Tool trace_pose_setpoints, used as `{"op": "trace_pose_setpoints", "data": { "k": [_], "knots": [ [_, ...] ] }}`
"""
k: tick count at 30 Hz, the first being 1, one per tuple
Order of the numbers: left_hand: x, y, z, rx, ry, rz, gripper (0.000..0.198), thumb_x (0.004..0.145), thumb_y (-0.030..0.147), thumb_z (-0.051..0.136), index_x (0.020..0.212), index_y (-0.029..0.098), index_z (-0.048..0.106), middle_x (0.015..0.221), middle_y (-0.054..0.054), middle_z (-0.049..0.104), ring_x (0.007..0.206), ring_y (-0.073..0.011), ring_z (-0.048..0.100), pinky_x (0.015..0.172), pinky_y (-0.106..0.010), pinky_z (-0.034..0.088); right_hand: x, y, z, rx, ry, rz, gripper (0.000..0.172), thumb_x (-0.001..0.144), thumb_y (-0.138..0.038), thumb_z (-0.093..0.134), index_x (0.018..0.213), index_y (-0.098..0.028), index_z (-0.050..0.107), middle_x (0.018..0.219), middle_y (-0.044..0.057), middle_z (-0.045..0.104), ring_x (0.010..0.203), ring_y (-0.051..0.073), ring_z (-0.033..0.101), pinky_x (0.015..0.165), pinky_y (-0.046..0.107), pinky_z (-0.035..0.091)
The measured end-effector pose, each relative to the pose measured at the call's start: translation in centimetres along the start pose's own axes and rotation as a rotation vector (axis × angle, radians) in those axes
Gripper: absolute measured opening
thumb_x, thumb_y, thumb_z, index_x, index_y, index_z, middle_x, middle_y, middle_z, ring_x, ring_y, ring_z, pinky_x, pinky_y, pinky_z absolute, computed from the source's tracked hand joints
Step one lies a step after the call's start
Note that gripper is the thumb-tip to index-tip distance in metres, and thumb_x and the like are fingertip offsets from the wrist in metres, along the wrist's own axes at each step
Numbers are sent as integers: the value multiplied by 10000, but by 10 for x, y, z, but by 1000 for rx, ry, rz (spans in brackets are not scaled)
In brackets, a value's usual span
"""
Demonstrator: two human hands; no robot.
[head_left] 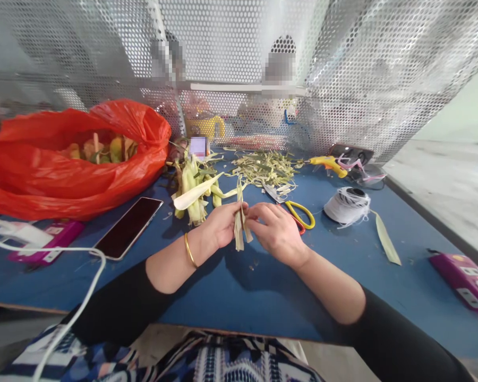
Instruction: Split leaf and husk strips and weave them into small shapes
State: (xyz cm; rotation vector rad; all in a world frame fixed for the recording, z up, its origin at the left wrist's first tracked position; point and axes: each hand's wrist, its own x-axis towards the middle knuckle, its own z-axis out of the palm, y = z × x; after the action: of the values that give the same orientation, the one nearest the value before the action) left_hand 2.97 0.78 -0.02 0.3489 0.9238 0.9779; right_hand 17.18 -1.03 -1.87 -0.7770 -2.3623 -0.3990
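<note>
Both hands meet over the middle of the blue table. My left hand is closed around a bundle of corn husk strips that hangs with its loose ends down. The fingers of my right hand pinch at the same strips from the right side. Just beyond lie scissors with yellow and red handles, partly behind my right hand. A pile of pale green husks rests at the left of my hands, and a heap of shredded husk scraps lies behind them.
An open red plastic bag fills the left, near a phone and a purple power strip. At right are a spool of white thread, a single husk, a yellow glue gun and another purple power strip. A perforated metal screen stands behind.
</note>
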Motion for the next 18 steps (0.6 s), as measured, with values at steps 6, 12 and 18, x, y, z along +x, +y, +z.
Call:
{"op": "trace_pose_setpoints", "data": {
  "k": [6,12,18],
  "knots": [
    [-2,1,1,-76,23,243,310,916,112,396,631,146,514,627,-72,675,557,-136,647,632,-270,537,3,-5,-4,453,30,674,242,896,-323,508,760,-178,648,733,35,630,658,147,534,605,268,403],
    [0,-1,-3,-25,-22,393,233,883,126,452,661,149,522,678,-79,711,643,-167,695,723,-316,548,4,-15,5,913,-285,882,337,777,-431,585,559,-178,539,515,-34,491,500,96,380,492,241,283],
    [1,-2,-3,-36,-9,340,261,910,159,440,664,148,526,668,-78,703,650,-166,695,713,-310,553,4,-18,8,1027,-234,860,278,752,-358,578,543,-187,513,532,-35,512,540,104,417,537,237,324]
  ]
}}
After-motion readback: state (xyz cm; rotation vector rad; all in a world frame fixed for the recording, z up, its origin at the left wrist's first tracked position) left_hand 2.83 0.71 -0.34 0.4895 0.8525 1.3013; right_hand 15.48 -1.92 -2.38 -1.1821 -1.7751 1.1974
